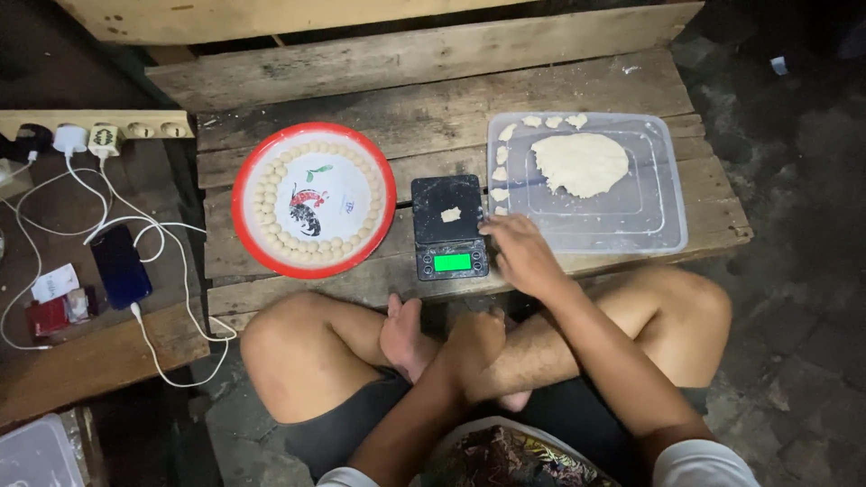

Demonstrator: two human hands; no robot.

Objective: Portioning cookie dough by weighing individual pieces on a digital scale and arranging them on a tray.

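Round plate: red rim, white inside, red-and-black rooster picture with small green leaves in middle; ring of pale cream dough balls along rim. Scale: black, with bright green lit display at near edge; small cream dough piece on top. Tray: clear, colourless plastic; flat dough lump inside pale cream, small cream pieces along left and far edges. Bench: grey-brown weathered planks. Phone: dark blue. Cables: white. Shirt: dark, multicoloured pattern.
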